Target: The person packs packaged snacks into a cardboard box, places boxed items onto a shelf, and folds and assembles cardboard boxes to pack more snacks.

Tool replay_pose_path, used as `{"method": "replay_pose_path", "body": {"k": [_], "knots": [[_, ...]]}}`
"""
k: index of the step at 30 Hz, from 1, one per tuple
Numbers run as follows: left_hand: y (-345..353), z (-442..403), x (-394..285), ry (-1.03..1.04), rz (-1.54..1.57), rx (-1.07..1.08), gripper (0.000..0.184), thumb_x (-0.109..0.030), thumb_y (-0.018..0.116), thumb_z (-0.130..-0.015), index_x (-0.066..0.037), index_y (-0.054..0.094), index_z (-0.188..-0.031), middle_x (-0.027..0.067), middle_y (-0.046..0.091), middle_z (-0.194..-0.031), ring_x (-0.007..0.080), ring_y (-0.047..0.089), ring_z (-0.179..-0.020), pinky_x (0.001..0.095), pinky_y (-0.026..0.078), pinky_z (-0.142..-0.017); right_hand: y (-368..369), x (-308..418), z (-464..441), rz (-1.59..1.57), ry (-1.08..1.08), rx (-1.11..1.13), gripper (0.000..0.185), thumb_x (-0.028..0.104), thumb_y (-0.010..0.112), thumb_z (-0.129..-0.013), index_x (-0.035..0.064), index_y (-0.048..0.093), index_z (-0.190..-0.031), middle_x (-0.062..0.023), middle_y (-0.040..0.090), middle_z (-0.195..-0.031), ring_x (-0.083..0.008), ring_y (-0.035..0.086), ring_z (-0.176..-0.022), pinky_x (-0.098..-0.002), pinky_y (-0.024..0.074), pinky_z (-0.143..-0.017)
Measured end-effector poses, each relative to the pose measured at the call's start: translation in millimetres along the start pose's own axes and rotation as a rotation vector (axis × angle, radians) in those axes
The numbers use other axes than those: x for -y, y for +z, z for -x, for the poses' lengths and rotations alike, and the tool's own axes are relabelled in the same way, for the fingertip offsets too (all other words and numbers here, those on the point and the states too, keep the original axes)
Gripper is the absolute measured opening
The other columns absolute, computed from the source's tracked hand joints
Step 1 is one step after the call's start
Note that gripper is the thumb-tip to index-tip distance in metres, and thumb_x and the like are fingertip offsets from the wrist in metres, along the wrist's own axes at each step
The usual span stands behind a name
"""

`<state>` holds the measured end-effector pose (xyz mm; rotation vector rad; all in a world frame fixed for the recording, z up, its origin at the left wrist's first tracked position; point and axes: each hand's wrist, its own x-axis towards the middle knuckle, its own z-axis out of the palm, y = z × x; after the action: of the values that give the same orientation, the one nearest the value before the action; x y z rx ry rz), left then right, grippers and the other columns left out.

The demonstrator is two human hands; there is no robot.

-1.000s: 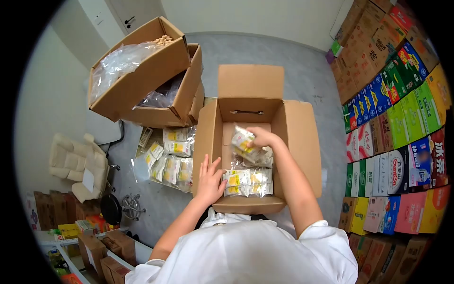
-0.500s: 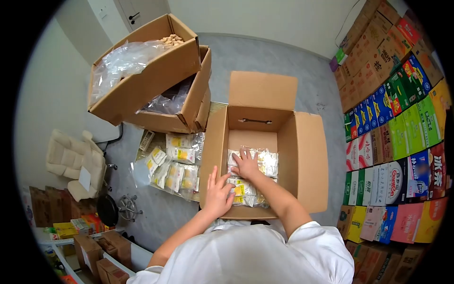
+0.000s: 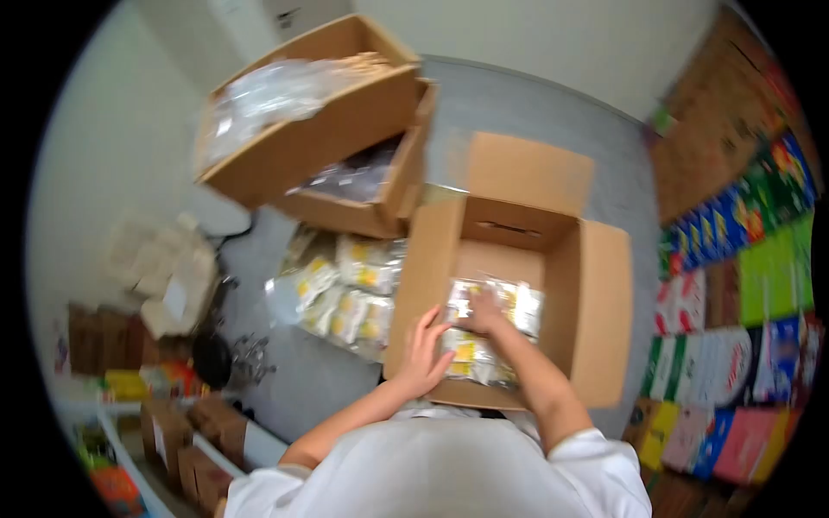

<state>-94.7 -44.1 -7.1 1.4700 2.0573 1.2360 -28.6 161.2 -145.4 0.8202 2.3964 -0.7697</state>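
An open cardboard box (image 3: 604,315) stands in front of me with its flaps folded out. Clear packets with yellow-and-white labels (image 3: 466,350) lie in rows across its bottom. My right hand (image 3: 482,311) reaches inside and rests on the packets toward the far side; its fingers are smeared by motion. At the box's near left wall, my left hand (image 3: 421,356) has its fingers stretched out and holds nothing, the fingertips by the wall's edge. More such packets (image 3: 354,311) are spread on a low surface left of the box.
Two stacked cartons stand at the back left; the upper carton (image 3: 319,129) holds clear plastic and tan pieces. A cream chair (image 3: 164,268) and a black round stool (image 3: 211,361) are at the left. Stacked product boxes (image 3: 725,302) line the right side. Small cartons (image 3: 203,432) sit lower left.
The whole view has shifted, so the scene sits farther right, and it is blurred. My right hand, spread flat on the packets before, now looks more bunched. My left hand stays by the box wall.
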Motion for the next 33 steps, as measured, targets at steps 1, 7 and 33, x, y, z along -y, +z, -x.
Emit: {"method": "replay_pose_path", "body": {"k": [1,7,33], "knots": [[-8,3,3,-0.049,-0.051,-0.047,0.046,-0.014,0.062,-0.082,-0.003,0.044,-0.123,0.0232,0.031,-0.140,0.0402,0.029,-0.132,0.0467,0.026,-0.107,-20,10,8,0.060,0.016,0.029,0.084,0.054,0.063,-0.078,0.0155,0.031,-0.145,-0.0155,0.012,-0.154,-0.0379,0.013,-0.140,-0.0646,0.0120,-0.108],[-28,11,119,-0.522,-0.204,-0.684,0.052,-0.017,0.064,-0.082,0.002,0.039,-0.123,0.0231,0.038,-0.130,0.0399,0.039,-0.119,0.0473,0.031,-0.102,-96,46,90,-0.356,-0.261,-0.205,0.055,0.042,0.062,-0.084,0.0039,0.054,-0.123,-0.0176,0.059,-0.121,-0.0323,0.055,-0.113,-0.0513,0.0319,-0.103],[-194,30,126,-0.253,1.462,-0.903,0.021,-0.020,0.054,-0.085,-0.011,0.053,-0.104,0.0122,0.055,-0.122,0.0348,0.049,-0.115,0.0621,0.035,-0.099,-45,48,94,-1.358,-0.351,-0.396,0.013,0.009,0.059,-0.090,-0.0027,0.061,-0.096,-0.0070,0.065,-0.084,-0.0111,0.061,-0.076,-0.0246,0.0498,-0.071]]}}
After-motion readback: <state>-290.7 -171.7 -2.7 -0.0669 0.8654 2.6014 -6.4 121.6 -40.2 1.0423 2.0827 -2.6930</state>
